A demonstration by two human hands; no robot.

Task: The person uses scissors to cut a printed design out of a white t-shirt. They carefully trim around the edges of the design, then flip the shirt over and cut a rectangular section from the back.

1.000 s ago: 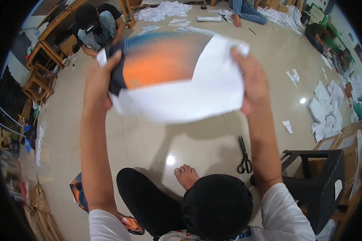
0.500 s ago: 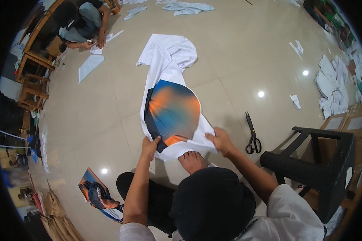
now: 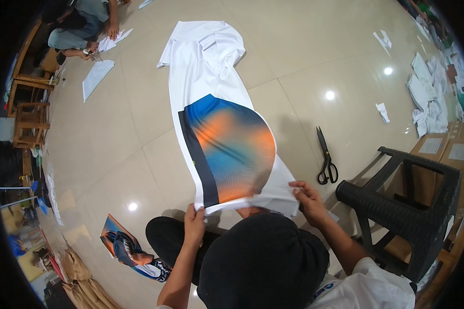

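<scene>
A long white fabric piece (image 3: 201,82) lies on the tiled floor, its far end bunched in folds. Printed on its near part is a rounded blue-and-orange panel (image 3: 237,149) with a dark strip down its left side. My left hand (image 3: 194,225) pinches the near left corner, just below that strip. At the near right corner, my right hand (image 3: 310,203) grips the white edge between thumb and fingers. The near edge is stretched between both hands, partly over my foot. Black-handled scissors (image 3: 325,159) lie on the floor beyond my right hand.
A dark plastic stool (image 3: 397,216) stands at right, beside cardboard boxes (image 3: 430,147). Printed fabric pieces (image 3: 131,250) lie left of my knee. At the far left a crouching person (image 3: 80,31) cuts white fabric. White scraps (image 3: 428,92) are heaped at far right.
The fabric's near edge has been drawn toward me and spread wider, my right hand moving outward. The printed panel now lies flatter, and the far folds have opened out somewhat.
</scene>
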